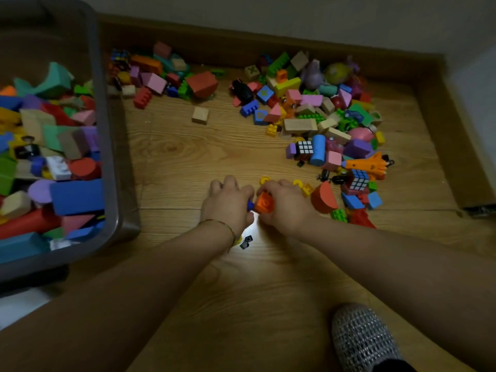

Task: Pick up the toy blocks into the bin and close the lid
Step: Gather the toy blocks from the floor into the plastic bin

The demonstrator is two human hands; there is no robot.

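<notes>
Past grey knitted slipper (pixel 359 336) at lower right, gripping small blue block (pixel 250 205) in curled fingers of left hand (pixel 228 204) and orange plastic brick (pixel 264 203) in right hand (pixel 285 204) at centre, seemingly midway: grey plastic bin (pixel 108 157) at left well filled, loose toy blocks (pixel 322 116) heaped on wooden floor (pixel 188 157), lid unseen.

It is dim here, with a warm brownish cast. The one bright spot is a white glare on the floor (pixel 253 227) just under my left hand (pixel 228 202) and right hand (pixel 284 205). The orange block (pixel 264 202) I grip glows beside it, the blue block (pixel 250 205) in my left less so. My forearms darken toward the bottom corners. At the left edge the bin (pixel 107 130) bows outward and its contents smear.
</notes>
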